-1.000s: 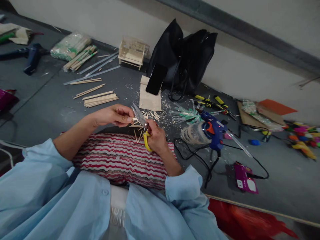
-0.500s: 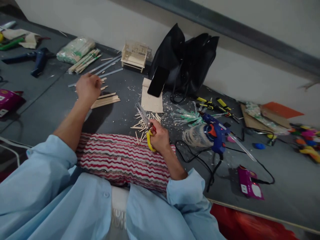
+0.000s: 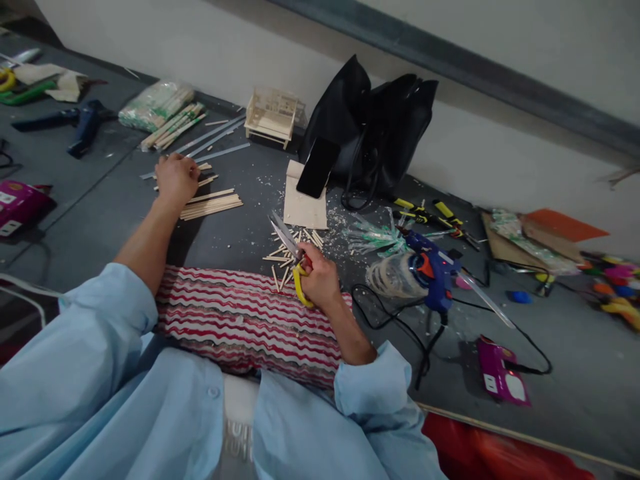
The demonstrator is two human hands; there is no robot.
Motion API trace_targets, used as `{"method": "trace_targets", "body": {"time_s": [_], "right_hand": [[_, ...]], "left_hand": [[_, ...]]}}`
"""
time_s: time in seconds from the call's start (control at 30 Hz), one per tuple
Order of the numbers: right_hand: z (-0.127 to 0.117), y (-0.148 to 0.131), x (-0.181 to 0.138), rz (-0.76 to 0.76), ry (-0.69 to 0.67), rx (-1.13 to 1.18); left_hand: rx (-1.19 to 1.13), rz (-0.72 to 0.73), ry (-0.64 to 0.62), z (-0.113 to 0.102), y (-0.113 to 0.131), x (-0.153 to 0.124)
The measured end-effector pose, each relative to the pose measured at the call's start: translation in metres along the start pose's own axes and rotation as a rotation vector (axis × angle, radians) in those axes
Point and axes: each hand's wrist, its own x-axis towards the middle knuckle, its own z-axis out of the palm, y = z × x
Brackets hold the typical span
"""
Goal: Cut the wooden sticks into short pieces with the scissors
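Note:
My right hand [image 3: 321, 277] is wrapped round the handles of scissors [image 3: 286, 233], yellow and red at the grip. Their blades are parted and point away to the left, over a pile of short cut wooden sticks [image 3: 277, 257]. Farther left, my left hand [image 3: 176, 179] rests low over some thin wooden sticks [image 3: 207, 181], fingers curled downward; what they pinch is hidden. Just nearer than that hand lies a row of longer wooden sticks [image 3: 213, 205]. A striped cushion [image 3: 250, 320] lies across my lap, under my forearms.
Behind are a small wooden model [image 3: 273, 119], a phone [image 3: 318, 167] on folded paper [image 3: 305, 207], and a black bag [image 3: 370, 127]. To the right, a blue glue gun [image 3: 435, 273] with its cable leans on a plastic jar [image 3: 395, 275]. Packaged sticks [image 3: 155, 107] lie at the back left.
My left hand has lowered slightly onto the sticks at the left, its fingers curling down. The scissors stay in my right hand, blades a little wider apart. The view has shifted slightly.

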Motion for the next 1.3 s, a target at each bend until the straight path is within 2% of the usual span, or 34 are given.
{"method": "trace_targets", "body": {"time_s": [0.17, 0.4, 0.6, 0.83, 1.03, 1.17, 1.3], "right_hand": [[0.000, 0.000, 0.001, -0.009, -0.013, -0.019], [0.000, 0.000, 0.001, -0.023, -0.019, -0.021], [-0.001, -0.002, 0.001, -0.040, -0.021, -0.035], [-0.001, -0.002, 0.001, -0.023, -0.029, -0.027], [-0.001, -0.002, 0.000, -0.022, -0.018, -0.031], [-0.001, -0.003, 0.000, -0.029, -0.026, -0.045], [0.000, -0.002, 0.000, -0.032, -0.026, -0.058]], "left_hand": [[0.051, 0.054, -0.006, 0.001, 0.001, -0.002], [-0.050, 0.152, -0.010, 0.009, 0.006, -0.001], [0.018, 0.241, -0.085, 0.018, 0.021, -0.007], [-0.007, 0.244, -0.107, 0.012, 0.021, -0.011], [-0.002, 0.266, -0.012, 0.003, 0.016, -0.012], [0.018, 0.299, -0.056, 0.003, 0.014, -0.013], [0.037, 0.266, -0.056, 0.005, 0.012, -0.012]]}}
